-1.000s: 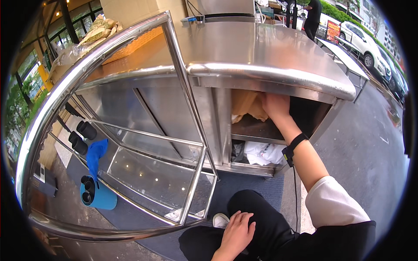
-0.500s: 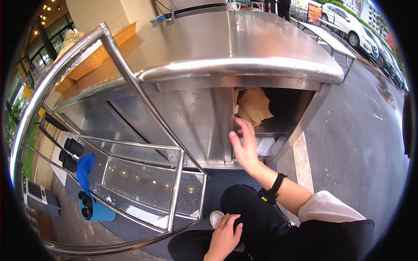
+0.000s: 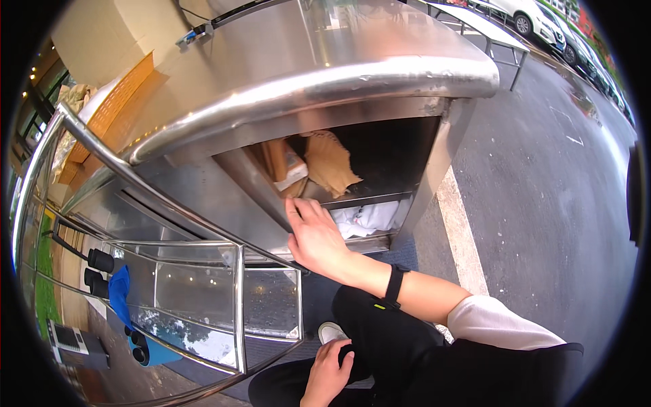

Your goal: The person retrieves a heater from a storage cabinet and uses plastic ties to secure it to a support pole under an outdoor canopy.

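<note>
My right hand [image 3: 317, 237] is at the edge of the steel cabinet's sliding door [image 3: 254, 197], fingers hooked on the edge and thumb against the door's front. Beside it the cabinet stands open on the right. On its upper shelf lie a crumpled brown paper piece [image 3: 330, 163] and a brown-and-white packet [image 3: 290, 168], partly hidden by the door. White plastic-wrapped stuff [image 3: 369, 218] fills the lower level; its kind is unclear. My left hand [image 3: 327, 373] rests on my knee, holding nothing, its fingers stretched out.
A tubular steel cart [image 3: 239, 305] stands close on the left, with a blue cloth [image 3: 119, 295] and black cups beyond it. The steel counter top [image 3: 271, 61] juts out above the cabinet. An orange basket [image 3: 112, 108] sits at the far left. Parked cars [image 3: 542, 27] line the far right.
My right hand has moved left onto the door edge. The door has slid left, widening the opening and showing the packet. My left hand stays on my knee; the view has shifted.
</note>
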`<state>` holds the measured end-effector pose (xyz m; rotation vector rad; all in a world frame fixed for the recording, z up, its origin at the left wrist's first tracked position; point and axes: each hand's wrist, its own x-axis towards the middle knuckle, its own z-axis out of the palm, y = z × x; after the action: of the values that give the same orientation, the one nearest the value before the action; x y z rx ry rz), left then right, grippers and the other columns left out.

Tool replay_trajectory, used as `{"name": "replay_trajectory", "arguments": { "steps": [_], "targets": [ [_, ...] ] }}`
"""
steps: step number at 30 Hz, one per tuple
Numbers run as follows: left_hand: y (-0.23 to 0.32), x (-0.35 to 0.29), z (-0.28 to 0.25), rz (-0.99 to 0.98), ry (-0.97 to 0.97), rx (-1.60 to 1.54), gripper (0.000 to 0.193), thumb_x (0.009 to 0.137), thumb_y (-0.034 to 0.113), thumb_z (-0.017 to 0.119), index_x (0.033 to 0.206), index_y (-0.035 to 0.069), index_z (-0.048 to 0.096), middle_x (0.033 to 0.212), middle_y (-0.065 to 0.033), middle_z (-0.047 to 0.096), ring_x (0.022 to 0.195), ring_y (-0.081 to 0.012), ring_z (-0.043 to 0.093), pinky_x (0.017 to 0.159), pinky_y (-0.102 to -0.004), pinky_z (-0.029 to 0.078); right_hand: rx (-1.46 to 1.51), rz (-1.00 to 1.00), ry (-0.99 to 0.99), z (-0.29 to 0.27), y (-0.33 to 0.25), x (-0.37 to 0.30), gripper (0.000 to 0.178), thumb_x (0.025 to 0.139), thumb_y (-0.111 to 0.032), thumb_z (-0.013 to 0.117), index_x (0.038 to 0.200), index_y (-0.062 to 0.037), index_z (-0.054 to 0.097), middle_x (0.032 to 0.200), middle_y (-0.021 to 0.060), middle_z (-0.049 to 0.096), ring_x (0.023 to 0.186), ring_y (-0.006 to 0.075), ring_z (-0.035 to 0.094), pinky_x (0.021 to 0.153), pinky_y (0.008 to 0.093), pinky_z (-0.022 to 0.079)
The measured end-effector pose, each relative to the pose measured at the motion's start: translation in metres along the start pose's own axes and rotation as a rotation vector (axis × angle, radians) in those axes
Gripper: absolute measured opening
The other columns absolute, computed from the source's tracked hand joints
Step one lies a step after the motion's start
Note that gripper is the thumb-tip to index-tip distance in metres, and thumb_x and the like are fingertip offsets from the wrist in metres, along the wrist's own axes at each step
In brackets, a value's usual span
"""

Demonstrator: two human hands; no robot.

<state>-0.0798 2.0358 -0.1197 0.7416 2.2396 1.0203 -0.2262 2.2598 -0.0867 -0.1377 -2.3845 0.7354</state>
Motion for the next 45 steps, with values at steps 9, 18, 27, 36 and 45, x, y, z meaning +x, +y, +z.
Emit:
{"name": "replay_trajectory", "arguments": {
  "steps": [9, 18, 27, 36, 45],
  "targets": [
    [-0.012, 0.014, 0.004, -0.041, 0.000, 0.068, 0.029, 0.093, 0.020, 0.062, 0.118, 0.006, 0.060, 0.121, -0.0161, 0.063, 0.119, -0.0368, 0.055, 0.100, -0.0433, 0.045, 0.192, -0.032, 0.188, 0.018, 0.067, 0.052, 0.045, 0.082, 0.000, 0.054, 0.126, 0.0014, 0.055, 0.135, 0.0213, 0.049, 0.126, 0.0402, 0.047, 0.105, 0.0436, 0.042],
    [-0.014, 0.013, 0.001, -0.047, 0.032, 0.099, 0.031, 0.092, 0.020, 0.063, 0.119, 0.006, 0.060, 0.119, -0.0169, 0.063, 0.117, -0.0383, 0.055, 0.099, -0.0447, 0.046, -0.178, -0.104, 0.174, 0.020, 0.099, 0.110, 0.042, 0.087, -0.020, 0.059, 0.124, -0.0008, 0.057, 0.128, 0.0185, 0.058, 0.126, 0.0335, 0.051, 0.111, 0.0458, 0.035],
    [-0.019, 0.002, -0.009, -0.015, 0.081, 0.097, 0.032, 0.091, 0.019, 0.064, 0.121, 0.006, 0.059, 0.120, -0.0199, 0.061, 0.118, -0.0395, 0.055, 0.100, -0.0448, 0.046, -0.160, -0.027, 0.091, -0.009, 0.093, 0.107, 0.040, 0.084, -0.023, 0.061, 0.118, -0.0010, 0.059, 0.119, 0.0217, 0.061, 0.118, 0.0367, 0.055, 0.102, 0.0444, 0.043],
    [-0.020, 0.003, -0.014, -0.018, 0.036, 0.081, 0.031, 0.092, 0.016, 0.063, 0.121, 0.006, 0.059, 0.120, -0.0160, 0.063, 0.117, -0.0362, 0.056, 0.099, -0.0431, 0.046, -0.305, 0.060, -0.266, 0.028, 0.082, 0.118, 0.026, 0.078, -0.016, 0.064, 0.098, 0.0001, 0.070, 0.121, 0.0224, 0.060, 0.111, 0.0352, 0.061, 0.092, 0.0441, 0.050],
    [-0.006, 0.016, -0.006, -0.007, 0.019, 0.041, 0.028, 0.092, 0.013, 0.063, 0.119, 0.007, 0.061, 0.120, -0.0161, 0.063, 0.115, -0.0356, 0.058, 0.098, -0.0413, 0.046, -0.302, -0.322, 0.135, 0.025, 0.104, 0.098, 0.019, 0.077, -0.015, 0.063, 0.085, -0.0009, 0.073, 0.111, 0.0181, 0.065, 0.113, 0.0322, 0.058, 0.089, 0.0415, 0.051]
  ]
}}
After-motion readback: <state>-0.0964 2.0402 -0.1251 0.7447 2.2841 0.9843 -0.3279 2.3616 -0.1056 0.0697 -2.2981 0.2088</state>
